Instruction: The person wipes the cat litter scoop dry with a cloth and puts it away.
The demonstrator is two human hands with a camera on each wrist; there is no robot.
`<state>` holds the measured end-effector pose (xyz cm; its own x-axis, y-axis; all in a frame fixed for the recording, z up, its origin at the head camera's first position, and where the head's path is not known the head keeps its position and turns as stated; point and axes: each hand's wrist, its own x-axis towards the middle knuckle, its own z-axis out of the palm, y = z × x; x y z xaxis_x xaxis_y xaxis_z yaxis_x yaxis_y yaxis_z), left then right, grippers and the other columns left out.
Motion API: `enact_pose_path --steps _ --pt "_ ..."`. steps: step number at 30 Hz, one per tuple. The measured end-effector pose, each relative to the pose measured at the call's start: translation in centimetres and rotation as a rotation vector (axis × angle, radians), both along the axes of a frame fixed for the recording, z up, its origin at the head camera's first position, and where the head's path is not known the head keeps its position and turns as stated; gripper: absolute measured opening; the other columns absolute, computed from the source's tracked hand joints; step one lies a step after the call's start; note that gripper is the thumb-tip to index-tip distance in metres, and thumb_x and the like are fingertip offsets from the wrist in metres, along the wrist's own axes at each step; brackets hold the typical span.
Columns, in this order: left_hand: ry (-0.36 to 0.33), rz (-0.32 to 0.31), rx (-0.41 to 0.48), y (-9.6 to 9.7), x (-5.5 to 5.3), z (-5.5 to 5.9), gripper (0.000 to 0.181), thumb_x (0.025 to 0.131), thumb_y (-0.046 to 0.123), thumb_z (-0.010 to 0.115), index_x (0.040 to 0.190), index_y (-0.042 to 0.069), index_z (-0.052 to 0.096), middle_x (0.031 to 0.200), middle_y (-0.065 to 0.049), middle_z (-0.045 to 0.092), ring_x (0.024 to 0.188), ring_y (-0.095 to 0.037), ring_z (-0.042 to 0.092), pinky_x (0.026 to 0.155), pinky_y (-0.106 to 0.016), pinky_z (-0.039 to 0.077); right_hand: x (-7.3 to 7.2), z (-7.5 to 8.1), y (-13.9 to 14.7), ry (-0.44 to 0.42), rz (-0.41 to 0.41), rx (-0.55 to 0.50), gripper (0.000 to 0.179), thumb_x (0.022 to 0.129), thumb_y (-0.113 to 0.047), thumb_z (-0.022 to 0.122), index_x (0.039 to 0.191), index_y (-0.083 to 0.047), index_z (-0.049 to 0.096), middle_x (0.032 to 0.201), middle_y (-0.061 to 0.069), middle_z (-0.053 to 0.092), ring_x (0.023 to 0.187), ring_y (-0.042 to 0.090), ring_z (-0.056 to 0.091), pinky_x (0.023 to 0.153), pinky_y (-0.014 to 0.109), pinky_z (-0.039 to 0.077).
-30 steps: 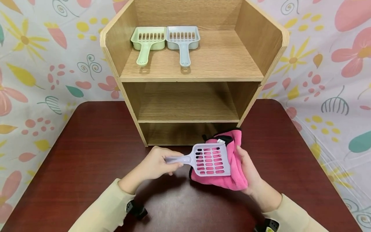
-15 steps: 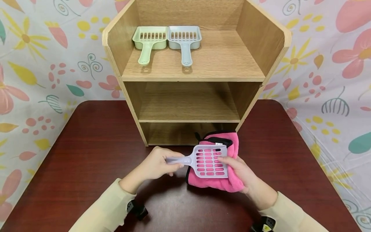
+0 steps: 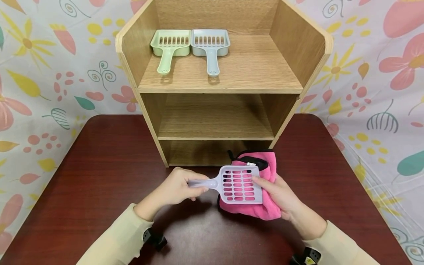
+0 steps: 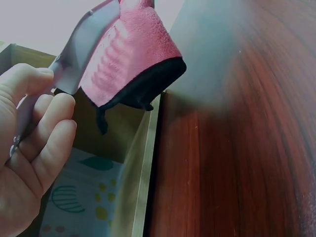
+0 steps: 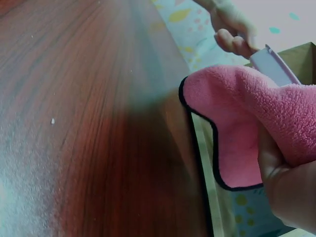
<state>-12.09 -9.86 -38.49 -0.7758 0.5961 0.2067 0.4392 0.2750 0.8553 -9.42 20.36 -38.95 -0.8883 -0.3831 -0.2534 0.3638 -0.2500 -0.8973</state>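
My left hand [image 3: 179, 187] grips the handle of a pale lilac litter scoop [image 3: 257, 193], whose slotted blade points right above the table. A pink towel [image 3: 269, 209] with black edging lies behind the blade, showing through its slots. My right hand [image 3: 283, 197] holds this towel against the blade's right side, thumb on top; its other fingers are hidden by the cloth. In the left wrist view, fingers and thumb of the left hand [image 4: 37, 126] close around the scoop's handle. The right wrist view has the folded towel [image 5: 237, 98] draped over the right hand [image 5: 291, 192].
Behind the hands stands a wooden shelf unit [image 3: 220, 90]. On its top board, a green litter scoop [image 3: 166, 59] and a blue one [image 3: 212, 60] rest on matching trays, side by side at the left. A dark red table [image 3: 99, 176] and patterned walls [image 3: 374, 92] surround it.
My right thumb has come from the blade's right side onto its top face. The towel shifted slightly left, then back right. My left hand with the scoop has hardly moved.
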Motion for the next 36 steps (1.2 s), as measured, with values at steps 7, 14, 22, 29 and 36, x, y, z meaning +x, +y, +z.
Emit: enact_pose_path --steps 7,14,22,29,36 --pt "0.019 0.013 -0.009 -0.4 0.1 -0.1 0.018 0.080 0.008 0.071 0.098 0.007 0.073 0.059 -0.001 0.062 0.043 -0.005 0.059 0.045 -0.022 0.050 0.2 0.8 0.4 0.188 0.130 -0.145 0.039 0.105 -0.021 0.023 0.142 -0.016 0.033 0.129 0.005 0.058 0.115 0.017 0.059 0.094 0.028 0.049" --pt "0.066 -0.014 -0.008 -0.1 0.0 -0.4 0.017 0.081 0.008 0.070 0.098 0.007 0.073 0.061 0.000 0.063 0.045 -0.002 0.058 0.045 -0.019 0.049 0.1 0.6 0.2 0.139 0.083 -0.016 0.040 0.104 -0.032 0.027 0.138 -0.023 0.046 0.127 -0.011 0.057 0.109 0.005 0.058 0.089 0.021 0.049" --pt "0.089 0.014 0.051 0.3 0.1 -0.2 0.020 0.079 0.004 0.072 0.099 0.005 0.073 0.064 -0.003 0.066 0.045 0.001 0.057 0.045 -0.019 0.049 -0.5 0.0 -0.9 -0.011 -0.018 -0.019 0.065 0.098 -0.012 0.048 0.148 -0.031 0.011 0.116 0.002 0.059 0.099 0.017 0.067 0.083 0.033 0.054" --pt "-0.005 -0.007 0.069 0.3 0.3 -0.1 0.021 0.080 0.005 0.071 0.100 0.003 0.073 0.070 -0.007 0.068 0.046 0.000 0.058 0.047 -0.024 0.052 -1.2 -0.2 -0.3 -0.030 0.308 -0.541 0.052 0.099 0.001 0.015 0.147 -0.019 0.022 0.136 0.016 0.045 0.122 0.031 0.053 0.099 0.049 0.043" --pt "-0.081 -0.046 0.087 0.4 0.3 -0.1 0.020 0.081 0.004 0.069 0.101 0.003 0.072 0.073 -0.009 0.068 0.046 -0.003 0.059 0.048 -0.028 0.053 -1.0 -0.4 0.6 -0.088 0.383 -0.540 0.035 0.101 -0.006 0.021 0.127 -0.007 0.045 0.124 0.013 0.061 0.116 0.025 0.060 0.098 0.037 0.045"
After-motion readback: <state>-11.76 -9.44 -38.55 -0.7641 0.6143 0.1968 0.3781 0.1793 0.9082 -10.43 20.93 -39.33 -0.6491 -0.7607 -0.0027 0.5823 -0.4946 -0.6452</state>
